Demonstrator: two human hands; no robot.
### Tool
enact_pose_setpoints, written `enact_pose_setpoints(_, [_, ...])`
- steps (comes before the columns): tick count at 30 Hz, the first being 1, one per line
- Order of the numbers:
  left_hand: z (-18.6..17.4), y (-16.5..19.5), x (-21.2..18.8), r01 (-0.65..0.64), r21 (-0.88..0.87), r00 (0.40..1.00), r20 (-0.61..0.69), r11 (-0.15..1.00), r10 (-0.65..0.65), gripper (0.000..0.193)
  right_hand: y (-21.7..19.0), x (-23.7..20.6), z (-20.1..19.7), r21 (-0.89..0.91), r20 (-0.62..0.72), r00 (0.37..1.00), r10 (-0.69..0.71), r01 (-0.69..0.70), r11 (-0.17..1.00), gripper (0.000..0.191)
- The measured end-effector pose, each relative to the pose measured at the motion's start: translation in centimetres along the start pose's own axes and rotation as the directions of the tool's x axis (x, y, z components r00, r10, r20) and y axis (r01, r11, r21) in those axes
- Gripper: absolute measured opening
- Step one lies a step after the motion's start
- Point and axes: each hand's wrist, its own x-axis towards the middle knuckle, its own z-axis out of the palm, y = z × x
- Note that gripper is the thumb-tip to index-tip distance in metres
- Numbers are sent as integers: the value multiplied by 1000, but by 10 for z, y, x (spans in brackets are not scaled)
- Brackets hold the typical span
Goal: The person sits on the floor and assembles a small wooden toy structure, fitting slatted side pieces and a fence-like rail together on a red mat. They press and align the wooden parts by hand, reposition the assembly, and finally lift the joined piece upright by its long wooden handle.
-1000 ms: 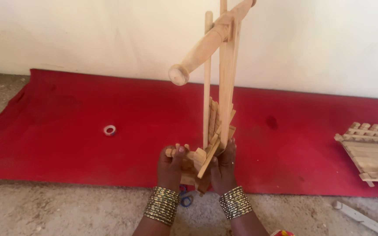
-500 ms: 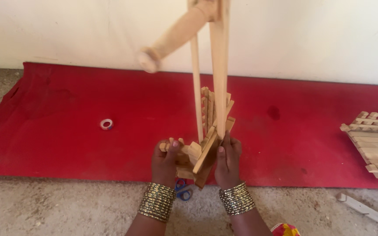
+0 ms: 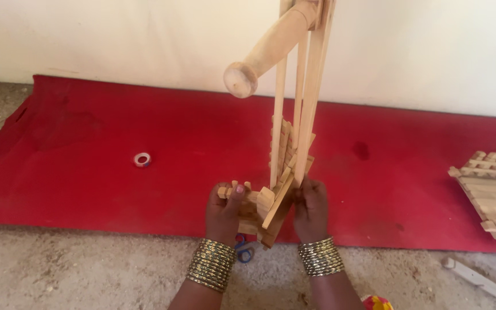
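A tall wooden frame of thin slats (image 3: 302, 103) stands upright on the red mat (image 3: 87, 149), with a thick round wooden rod (image 3: 265, 54) slanting from its top towards me. My left hand (image 3: 225, 209) grips the slatted wooden base (image 3: 265, 206) on its left side. My right hand (image 3: 311, 209) holds the base on its right side, at the foot of the upright slats. Both wrists wear stacks of gold bangles.
A small roll of tape (image 3: 142, 159) lies on the mat to the left. A flat wooden slat panel (image 3: 492, 192) rests at the mat's right edge. Blue scissors (image 3: 243, 248) lie between my wrists. A white stick (image 3: 477, 281) lies on the concrete floor at the right.
The frame has tipped more upright and nearer to me, so the round rod's end now points towards the camera. Both hands have stayed on the base.
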Motion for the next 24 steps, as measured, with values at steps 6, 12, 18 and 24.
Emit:
enact_pose_setpoints(6, [4, -8, 0, 24, -9, 1000, -7, 1000, -24, 26, 2, 6, -4, 358, -167, 972, 167, -98, 929, 31])
enact_pose_setpoints(12, [6, -13, -3, -21, -24, 997, 74, 999, 23, 27, 41, -17, 1, 504, -152, 927, 344, -227, 833, 6])
enact_pose_setpoints(18, [7, -5, -2, 15, 14, 999, -49, 1000, -15, 25, 63, -44, -2, 219, 47, 924, 379, -380, 899, 9])
enact_pose_setpoints(24, [-3, 0, 5, -26, -84, 997, -80, 996, 19, 26, 54, -46, -4, -379, 226, 868, 443, -341, 860, 30])
